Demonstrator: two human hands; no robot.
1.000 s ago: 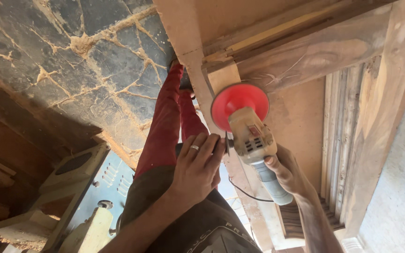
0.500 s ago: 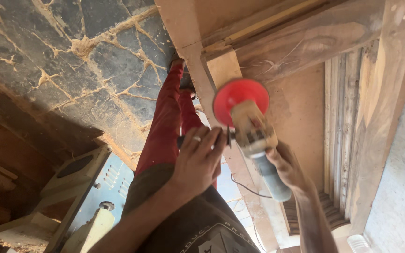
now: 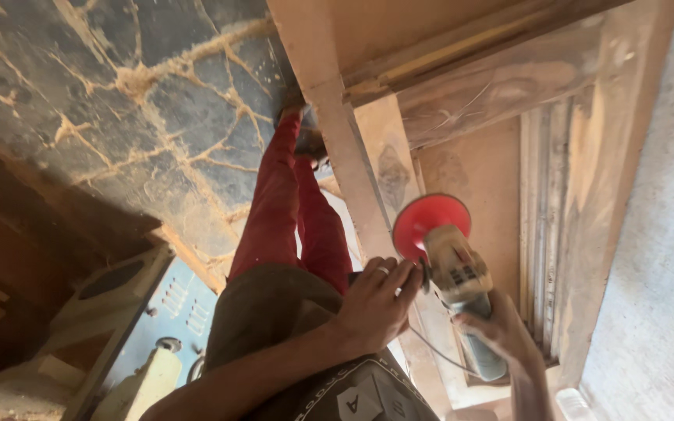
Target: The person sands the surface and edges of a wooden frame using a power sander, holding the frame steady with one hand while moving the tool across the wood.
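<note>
Angle grinder (image 3: pixel 455 269) with red disc (image 3: pixel 429 222) is held against the wooden door frame (image 3: pixel 384 179), low on its near rail. Side handle is wrapped by the left hand (image 3: pixel 376 304) (ring on one finger). Grey rear body is gripped closed by the right hand (image 3: pixel 501 327). Red trousers (image 3: pixel 286 210) are seen over a dusty dark stone floor (image 3: pixel 118 86).

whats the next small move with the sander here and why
Probably slide the red sanding disc further along the wooden frame rail. The left hand grips the side handle and the right hand holds the sander body, so it looks steady, and the disc sits at the rail's edge.
</note>
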